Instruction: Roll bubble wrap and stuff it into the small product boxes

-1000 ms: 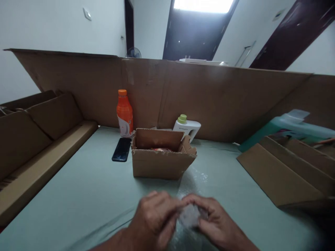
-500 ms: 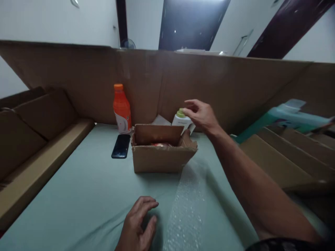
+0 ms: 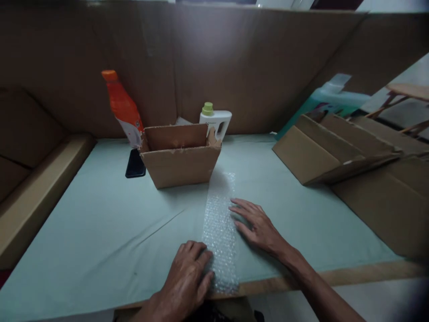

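Note:
A strip of clear bubble wrap (image 3: 219,223) runs from beside the small cardboard box (image 3: 182,167) to the table's front edge. My left hand (image 3: 189,275) rests at the strip's lower left side, fingers slightly bent and apart, gripping nothing. Over the right edge of the strip, my right hand (image 3: 256,226) is open, with its fingers stretched to the left. Whether those fingertips touch the wrap I cannot tell. The box stands with its top uncovered; its contents are hidden behind the front wall. A white bottle with a green cap (image 3: 214,118) is just behind the box.
An orange bottle (image 3: 124,109) and a black phone (image 3: 136,163) are left of the box. At the right sit open cardboard boxes (image 3: 306,152) and a jug of teal liquid (image 3: 321,103). Cardboard panels (image 3: 251,67) wall the back of the cloth-covered table (image 3: 100,214).
My right hand has come back from the white bottle's cap to the bubble wrap. My left hand has moved against the strip's left side. The view has tilted down.

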`<state>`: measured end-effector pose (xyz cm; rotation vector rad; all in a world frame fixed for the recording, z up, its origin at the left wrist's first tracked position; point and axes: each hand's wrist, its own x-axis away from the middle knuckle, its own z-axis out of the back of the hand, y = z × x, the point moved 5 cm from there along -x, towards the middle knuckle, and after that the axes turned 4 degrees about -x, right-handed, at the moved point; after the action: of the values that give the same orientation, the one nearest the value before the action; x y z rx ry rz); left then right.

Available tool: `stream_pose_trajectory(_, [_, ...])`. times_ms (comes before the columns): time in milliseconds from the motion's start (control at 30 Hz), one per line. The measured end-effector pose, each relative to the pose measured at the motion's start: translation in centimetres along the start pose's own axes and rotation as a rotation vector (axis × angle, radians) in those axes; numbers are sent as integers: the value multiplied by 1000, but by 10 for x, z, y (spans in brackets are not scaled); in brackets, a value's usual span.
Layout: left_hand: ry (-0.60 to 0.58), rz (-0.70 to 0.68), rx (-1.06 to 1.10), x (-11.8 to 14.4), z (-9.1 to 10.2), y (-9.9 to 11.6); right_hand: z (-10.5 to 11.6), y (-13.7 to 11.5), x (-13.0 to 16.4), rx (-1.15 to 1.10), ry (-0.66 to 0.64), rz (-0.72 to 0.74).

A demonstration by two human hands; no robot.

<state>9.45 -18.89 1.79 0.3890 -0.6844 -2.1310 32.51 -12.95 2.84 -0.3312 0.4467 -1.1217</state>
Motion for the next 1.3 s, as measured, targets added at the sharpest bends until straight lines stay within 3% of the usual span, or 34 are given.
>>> stream_pose_trajectory(133, [-3,19,128,9,7,-2,6,-47,49,-59,-139,140])
stream_pose_trajectory(267, [56,22,209,11,6,-9,-18,-86,83,-71,-238,164])
stream_pose_trajectory(400, [43,16,280,17,6,-15,-42,-91,94,-79,-187,139])
stream_pose_trajectory(533, [-43,-50,339,31,13,-16,-43,-85,94,-194,-33,144])
stream_pose_trajectory(600, [-78,-95,350,39,15,-13,-38,-83,91,-333,38,72])
stream_pose_trajectory(667, [-80,-100,369,41,13,-8,-35,-79,85,-529,48,-97])
stream_pose_trajectory(767, [9,37,386,30,6,-6,-37,-72,79,-798,19,-371])
stream_pose_trajectory(833, [75,161,381,16,2,-9,-36,-64,79,-876,54,-477])
stream_pose_trajectory(900, [102,248,327,1,-3,-14,-30,-56,84,-832,153,-513])
stream_pose_trajectory(967, [100,286,223,-10,-5,-18,-19,-52,93,-639,321,-470])
stream_pose_trajectory(1067, [73,291,91,-18,-9,-21,-9,-69,104,-294,489,-239])
stream_pose_trajectory(1167, [40,287,27,-21,-14,-21,-23,-92,99,-115,350,3])
stream_pose_trajectory(1300, [170,214,-18,-15,-7,-16,-46,-93,82,18,183,42])
